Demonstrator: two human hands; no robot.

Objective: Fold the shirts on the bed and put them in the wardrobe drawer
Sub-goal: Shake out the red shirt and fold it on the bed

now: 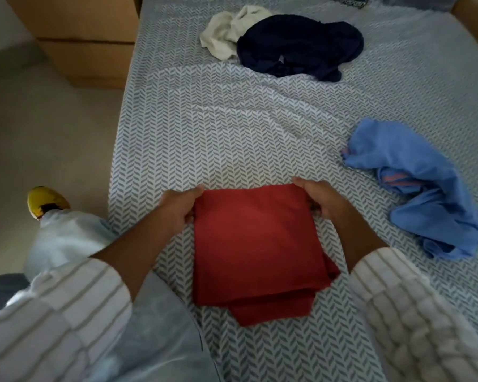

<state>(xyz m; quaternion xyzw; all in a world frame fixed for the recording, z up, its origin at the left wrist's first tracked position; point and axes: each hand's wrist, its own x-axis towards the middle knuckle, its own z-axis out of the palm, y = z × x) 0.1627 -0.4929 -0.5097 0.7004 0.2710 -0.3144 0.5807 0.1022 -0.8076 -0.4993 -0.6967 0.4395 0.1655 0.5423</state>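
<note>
A red shirt point(255, 244), folded into a neat square, lies on the near part of the bed point(232, 128). The person's left hand point(178, 206) grips its far left corner and the right hand point(322, 199) grips its far right corner, fingers curled round the cloth. To the right, apart from it, a blue shirt point(414, 186) lies crumpled. At the far end a dark navy shirt point(301, 45) is heaped, touching a cream shirt point(226, 31).
</note>
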